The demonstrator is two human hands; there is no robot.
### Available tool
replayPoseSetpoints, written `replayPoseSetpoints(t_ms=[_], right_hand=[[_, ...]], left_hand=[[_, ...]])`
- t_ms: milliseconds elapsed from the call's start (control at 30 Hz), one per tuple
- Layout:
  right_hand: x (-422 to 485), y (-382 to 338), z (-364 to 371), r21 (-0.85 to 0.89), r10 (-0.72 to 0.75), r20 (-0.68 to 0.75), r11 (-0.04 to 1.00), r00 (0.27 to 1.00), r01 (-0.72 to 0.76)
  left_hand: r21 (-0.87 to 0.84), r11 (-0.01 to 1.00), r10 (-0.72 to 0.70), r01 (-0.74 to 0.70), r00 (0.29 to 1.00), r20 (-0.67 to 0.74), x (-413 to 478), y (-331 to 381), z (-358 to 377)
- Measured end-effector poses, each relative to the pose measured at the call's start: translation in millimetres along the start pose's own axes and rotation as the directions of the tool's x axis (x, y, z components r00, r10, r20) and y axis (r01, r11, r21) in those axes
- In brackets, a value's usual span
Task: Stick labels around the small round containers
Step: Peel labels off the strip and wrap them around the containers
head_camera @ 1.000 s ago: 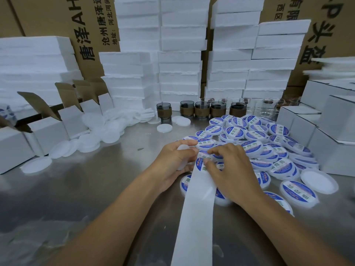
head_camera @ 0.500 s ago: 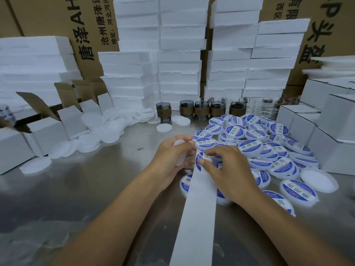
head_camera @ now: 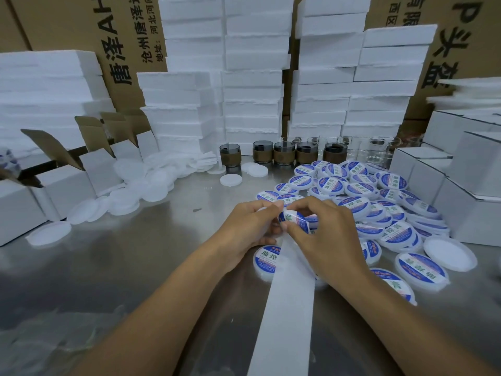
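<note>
My left hand (head_camera: pixel 248 226) grips a small white round container, mostly hidden behind its fingers. My right hand (head_camera: pixel 322 234) pinches a blue-and-white round label (head_camera: pixel 294 219) and holds it against that container. A long white backing strip (head_camera: pixel 282 308) runs from under my right hand down to the bottom edge. A pile of several labelled round containers (head_camera: pixel 360 191) lies just beyond and to the right of my hands. One labelled container (head_camera: pixel 267 263) lies under my wrists, half covered by the strip.
Unlabelled white lids (head_camera: pixel 127 191) are heaped at the left on the steel table (head_camera: pixel 135 267); one open lid (head_camera: pixel 450 253) lies at the right. White cartons (head_camera: pixel 466 202) stand right, open cartons (head_camera: pixel 67 183) left. Dark cups (head_camera: pixel 284 154) and foam stacks (head_camera: pixel 252 77) line the back.
The label has come off the backing strip. My right hand has lifted it up against the container in my left hand, and both hands have moved slightly away from me.
</note>
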State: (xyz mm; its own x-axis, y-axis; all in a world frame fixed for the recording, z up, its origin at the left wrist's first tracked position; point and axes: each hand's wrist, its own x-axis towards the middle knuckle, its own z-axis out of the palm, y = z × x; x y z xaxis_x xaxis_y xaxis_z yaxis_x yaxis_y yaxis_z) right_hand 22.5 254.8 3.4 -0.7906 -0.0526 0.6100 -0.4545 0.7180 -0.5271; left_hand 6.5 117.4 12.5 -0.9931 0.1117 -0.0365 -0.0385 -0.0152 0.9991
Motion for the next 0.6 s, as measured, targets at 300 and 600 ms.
replayPoseSetpoints(t_ms=[300,600], right_hand=[[-0.5,-2.4,-1.6,0.012,-0.146,0.003,0.989,0.989,0.146],[1.8,-9.7,-9.2,0.282,0.009,0.047,0.959,0.999,-0.022]], left_hand=[[-0.052,0.999,0.008,-0.007,1.0,0.011,-1.5,1.4,-4.2],[-0.09,0.996,0.018,-0.024,0.998,-0.068,2.0,-2.9,-8.2]])
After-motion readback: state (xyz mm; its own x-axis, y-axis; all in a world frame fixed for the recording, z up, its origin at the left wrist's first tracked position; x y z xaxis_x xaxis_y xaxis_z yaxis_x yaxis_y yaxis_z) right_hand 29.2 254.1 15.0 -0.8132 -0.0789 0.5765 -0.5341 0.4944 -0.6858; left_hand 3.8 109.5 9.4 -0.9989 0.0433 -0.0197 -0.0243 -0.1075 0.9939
